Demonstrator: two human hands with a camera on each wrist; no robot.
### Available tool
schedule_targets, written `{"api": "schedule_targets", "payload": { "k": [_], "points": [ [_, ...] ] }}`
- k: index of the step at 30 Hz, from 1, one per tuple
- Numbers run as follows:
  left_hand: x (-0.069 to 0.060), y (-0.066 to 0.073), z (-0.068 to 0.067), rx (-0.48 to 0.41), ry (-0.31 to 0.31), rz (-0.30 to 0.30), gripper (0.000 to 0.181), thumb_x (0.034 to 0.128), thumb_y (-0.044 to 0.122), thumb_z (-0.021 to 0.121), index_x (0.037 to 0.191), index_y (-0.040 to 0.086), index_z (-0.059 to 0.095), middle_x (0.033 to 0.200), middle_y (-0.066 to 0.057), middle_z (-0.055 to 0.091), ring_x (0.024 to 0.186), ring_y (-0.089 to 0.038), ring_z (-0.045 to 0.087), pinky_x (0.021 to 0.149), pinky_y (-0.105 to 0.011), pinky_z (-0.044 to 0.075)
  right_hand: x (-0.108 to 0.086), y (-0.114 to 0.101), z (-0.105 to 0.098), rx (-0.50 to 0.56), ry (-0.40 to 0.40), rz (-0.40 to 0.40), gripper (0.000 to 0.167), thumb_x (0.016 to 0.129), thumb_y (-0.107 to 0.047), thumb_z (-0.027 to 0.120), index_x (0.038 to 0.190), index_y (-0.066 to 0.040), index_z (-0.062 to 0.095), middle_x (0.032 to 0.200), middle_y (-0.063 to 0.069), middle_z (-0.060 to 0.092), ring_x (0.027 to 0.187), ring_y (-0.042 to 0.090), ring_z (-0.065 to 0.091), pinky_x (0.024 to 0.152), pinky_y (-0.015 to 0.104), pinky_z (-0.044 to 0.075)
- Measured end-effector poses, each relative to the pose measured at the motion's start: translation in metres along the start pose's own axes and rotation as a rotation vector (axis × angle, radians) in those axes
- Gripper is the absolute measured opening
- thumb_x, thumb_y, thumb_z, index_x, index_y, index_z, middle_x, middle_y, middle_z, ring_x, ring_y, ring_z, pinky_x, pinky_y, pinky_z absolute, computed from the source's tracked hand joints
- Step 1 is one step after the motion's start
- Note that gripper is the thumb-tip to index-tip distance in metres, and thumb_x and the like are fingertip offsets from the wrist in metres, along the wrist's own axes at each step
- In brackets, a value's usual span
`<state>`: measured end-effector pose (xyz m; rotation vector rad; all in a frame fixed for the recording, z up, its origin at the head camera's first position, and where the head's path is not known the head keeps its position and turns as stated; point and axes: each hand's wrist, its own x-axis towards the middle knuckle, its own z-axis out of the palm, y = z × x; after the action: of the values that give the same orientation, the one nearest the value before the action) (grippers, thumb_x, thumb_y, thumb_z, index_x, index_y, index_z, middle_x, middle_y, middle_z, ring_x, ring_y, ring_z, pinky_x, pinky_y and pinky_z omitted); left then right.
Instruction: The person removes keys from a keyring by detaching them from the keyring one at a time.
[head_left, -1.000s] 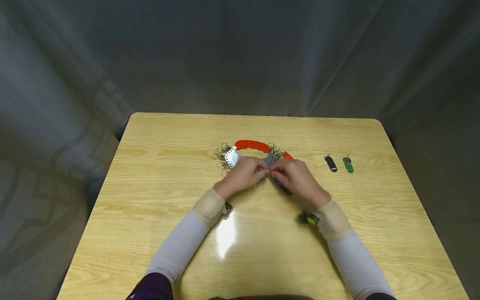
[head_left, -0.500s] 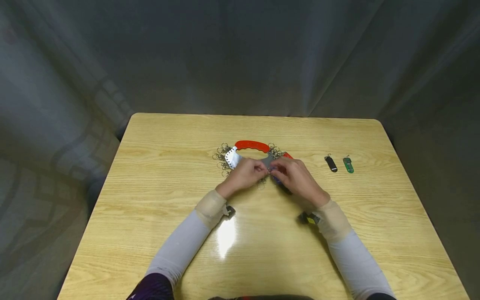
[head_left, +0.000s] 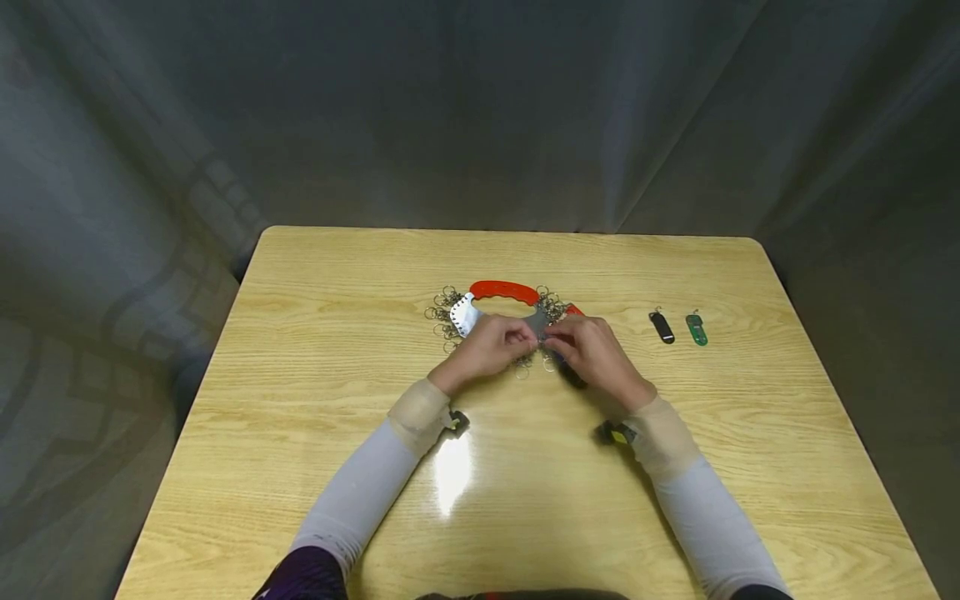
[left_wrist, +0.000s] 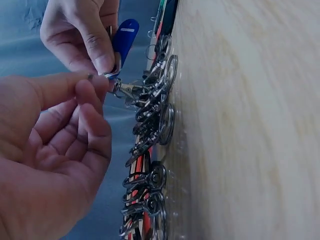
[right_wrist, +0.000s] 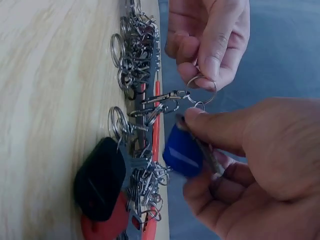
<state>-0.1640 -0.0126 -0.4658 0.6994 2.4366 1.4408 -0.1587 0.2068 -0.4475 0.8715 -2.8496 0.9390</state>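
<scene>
From the head camera, my left hand (head_left: 495, 343) and right hand (head_left: 596, 354) meet fingertip to fingertip over the wooden table (head_left: 360, 500), thumbs bent against the fingers, on something too small to make out there. Just beyond them lies a metal plate (head_left: 465, 317), bright and silvery at its left end and grey at its right, with a wavy-edged red handle (head_left: 504, 290) along the far side and wire rings and clips crowding its edges. Well to the right lie a black tag (head_left: 662, 327) and a green tag (head_left: 697, 329); the black one carries a small white bar, the green one a pale window, both too small to read.

From my left wrist, my left thumb and forefinger are pinched together, the other fingers loosely curled. Across from them my right thumb presses at the ring end of a blue tag (left_wrist: 125, 42), glossy and round-ended, with a white strip near its tip; I cannot make out any letters on it.

From my right wrist, my left thumb and fingers grip a thin split ring (right_wrist: 215, 92) beside a metal clip (right_wrist: 162, 97). My right fingers are curled with the thumb closed over a small loop and a slim metal piece (right_wrist: 209, 156), the blue tag hanging against them between my hand and the clips, its pale stripe blurred. Nearer the tabletop, a smooth black fob (right_wrist: 100, 180) overlaps a red tag (right_wrist: 105, 224)
</scene>
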Motion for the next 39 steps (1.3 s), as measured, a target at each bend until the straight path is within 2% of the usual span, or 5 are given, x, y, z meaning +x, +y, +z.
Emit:
{"api": "schedule_targets", "payload": {
  "k": [7, 15, 19, 29, 39],
  "points": [
    [-0.0007, -0.0008, -0.0005, -0.002, -0.035, -0.001, 0.012, 0.101, 0.012, 0.072, 0.106, 0.004, 0.078, 0.093, -0.009, 0.077, 0.07, -0.01, 0.064, 0.066, -0.022, 0.056, -0.0005, -0.0009, -0.0014, -0.026, 0.027, 0.019, 0.012, 0.096, -0.008, 0.078, 0.107, -0.004, 0.081, 0.097, 0.008, 0.075, 0.084, 0.021, 0.068, 0.076, 0.042, 0.057],
    [-0.0005, -0.0046, 0.0008, -0.024, -0.032, -0.018, 0.018, 0.1049, 0.015, 0.066, 0.11, 0.003, 0.079, 0.088, -0.006, 0.075, 0.06, -0.007, 0.054, 0.054, -0.019, 0.047, -0.0031, -0.0016, -0.004, -0.106, 0.064, -0.159, 0.011, 0.097, -0.006, 0.077, 0.107, -0.003, 0.08, 0.097, 0.006, 0.071, 0.081, 0.016, 0.066, 0.072, 0.037, 0.057],
    [0.0002, -0.0067, 0.0006, -0.027, -0.023, -0.028, 0.018, 0.1043, 0.013, 0.066, 0.108, 0.001, 0.079, 0.086, -0.005, 0.074, 0.061, -0.007, 0.054, 0.057, -0.02, 0.049, -0.0033, -0.0025, -0.0042, -0.101, 0.055, -0.198, 0.013, 0.098, -0.006, 0.075, 0.109, -0.002, 0.08, 0.1, 0.007, 0.071, 0.085, 0.017, 0.067, 0.073, 0.038, 0.058],
    [-0.0007, -0.0048, 0.0011, -0.045, -0.015, -0.019, 0.01, 0.1, 0.009, 0.072, 0.104, 0.001, 0.078, 0.092, -0.007, 0.077, 0.073, -0.015, 0.068, 0.068, -0.024, 0.059, -0.003, 0.0001, -0.0005, -0.051, 0.06, -0.141, 0.015, 0.097, -0.005, 0.076, 0.11, 0.001, 0.08, 0.098, 0.008, 0.071, 0.084, 0.018, 0.066, 0.073, 0.036, 0.058],
    [-0.0011, -0.0059, 0.0011, -0.085, -0.001, 0.032, 0.008, 0.0966, 0.003, 0.075, 0.102, -0.002, 0.078, 0.092, -0.01, 0.077, 0.078, -0.014, 0.068, 0.072, -0.025, 0.059, -0.0002, 0.0034, 0.0048, -0.024, 0.101, -0.07, 0.016, 0.094, -0.005, 0.08, 0.107, 0.002, 0.081, 0.092, 0.01, 0.072, 0.077, 0.018, 0.061, 0.068, 0.036, 0.052]
  ]
}}
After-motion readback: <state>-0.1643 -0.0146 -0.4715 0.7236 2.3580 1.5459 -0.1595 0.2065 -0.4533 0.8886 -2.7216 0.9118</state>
